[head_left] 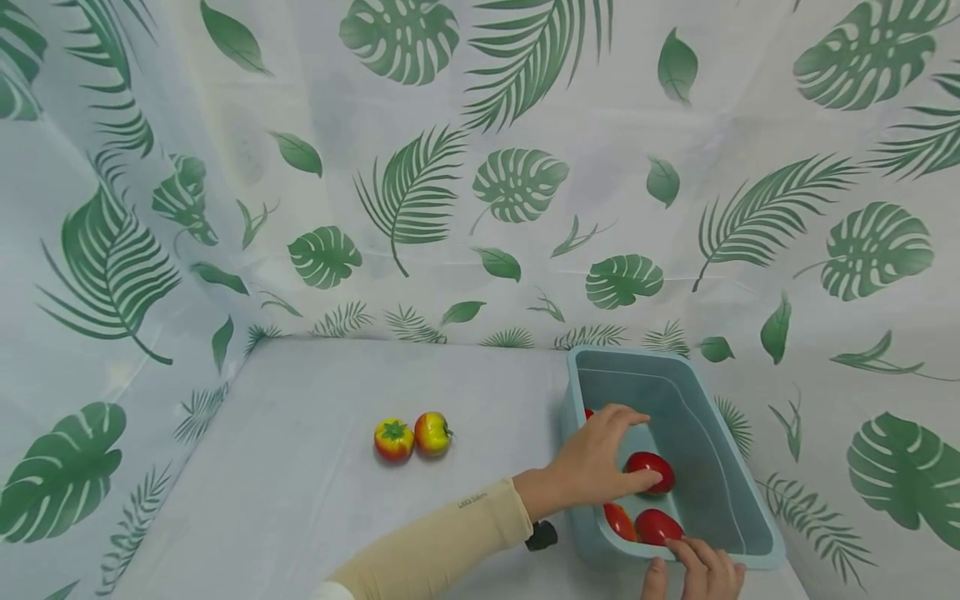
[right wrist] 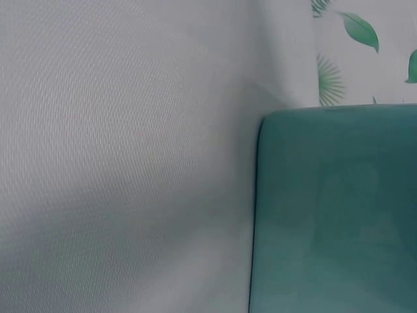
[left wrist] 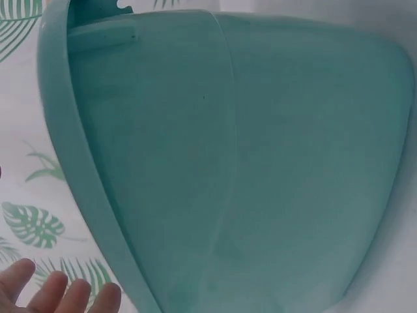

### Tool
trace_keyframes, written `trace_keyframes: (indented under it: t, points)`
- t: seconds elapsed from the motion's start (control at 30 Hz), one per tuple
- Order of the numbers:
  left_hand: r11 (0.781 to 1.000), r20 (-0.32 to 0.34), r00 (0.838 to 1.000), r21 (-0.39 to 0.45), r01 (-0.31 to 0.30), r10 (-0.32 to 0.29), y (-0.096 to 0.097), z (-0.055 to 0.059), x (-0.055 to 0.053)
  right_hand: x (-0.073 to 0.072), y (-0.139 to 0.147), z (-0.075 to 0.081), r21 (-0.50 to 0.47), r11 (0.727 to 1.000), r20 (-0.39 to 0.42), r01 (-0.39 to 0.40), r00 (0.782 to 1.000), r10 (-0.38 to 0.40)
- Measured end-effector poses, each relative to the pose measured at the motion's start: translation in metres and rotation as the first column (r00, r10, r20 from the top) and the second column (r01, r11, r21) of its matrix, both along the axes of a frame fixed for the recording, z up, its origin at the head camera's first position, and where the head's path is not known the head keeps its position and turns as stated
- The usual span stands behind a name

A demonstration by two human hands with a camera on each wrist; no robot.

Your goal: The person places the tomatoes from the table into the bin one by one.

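My left hand (head_left: 592, 458) reaches into a blue-green plastic bin (head_left: 716, 421), fingers extended and apart. Its thumb lies over a glossy red fruit (head_left: 647, 460), perhaps a mango. At the bin's near end are another red fruit (head_left: 660, 527) and an orange-red one (head_left: 619, 522). A sliver of red (head_left: 588, 413) shows by the far left wall, mostly hidden. My right hand (head_left: 703, 571) holds the bin's near rim, fingertips over the edge and thumb outside. Several loosely spread fingertips (left wrist: 75, 293) appear in the left wrist view, beside the bin's rim. The right wrist view shows no hand.
Two yellow-and-red fruits sit side by side on the white table (head_left: 315, 500): one with a green leafy top (head_left: 393, 442), the other with a green stem (head_left: 432, 435). Leaf-print cloth (head_left: 420, 317) hangs behind and at both sides. A black device (head_left: 542, 536) sits under the left wrist.
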State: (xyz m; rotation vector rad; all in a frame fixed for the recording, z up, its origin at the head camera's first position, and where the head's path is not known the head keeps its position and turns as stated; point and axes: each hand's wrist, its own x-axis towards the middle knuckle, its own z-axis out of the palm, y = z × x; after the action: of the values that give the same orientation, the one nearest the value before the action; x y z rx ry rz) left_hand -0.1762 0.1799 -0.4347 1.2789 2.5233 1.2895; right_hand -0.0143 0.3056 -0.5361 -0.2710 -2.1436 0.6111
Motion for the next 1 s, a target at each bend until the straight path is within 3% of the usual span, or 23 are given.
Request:
trace_keyframes:
  t: [0.23, 0.4, 0.5, 0.7, 0.87, 1.0]
  points:
    - [0.999, 0.063, 0.998, 0.025, -0.031, 0.030, -0.017, 0.002, -0.006, 0.000, -0.001, 0.002, -0.018, 1.000, 0.020, 0.007, 1.000, -0.007]
    - [0.994, 0.060, 0.993, 0.037, -0.100, 0.098, -0.032, -0.007, -0.015, 0.000, -0.005, 0.005, -0.011, 0.999, 0.039, 0.050, 0.998, -0.050]
    - [0.987, 0.069, 0.985, 0.026, -0.162, 0.160, -0.047, -0.017, -0.021, -0.001, -0.008, 0.006, -0.020, 0.997, 0.063, 0.080, 0.995, -0.079]
    - [0.959, 0.132, 0.950, -0.023, -0.283, 0.284, -0.087, -0.054, -0.031, -0.002, -0.007, 0.003, -0.012, 0.997, 0.055, 0.081, 0.995, -0.080]
    - [0.922, 0.099, 0.917, -0.043, -0.384, 0.387, -0.120, -0.085, -0.038, -0.003, -0.003, 0.001, -0.016, 0.997, 0.041, 0.075, 0.996, -0.074]
    - [0.879, 0.058, 0.877, -0.044, -0.475, 0.477, -0.144, -0.098, -0.044, -0.005, -0.004, 0.002, -0.028, 0.996, 0.049, 0.081, 0.996, -0.080]
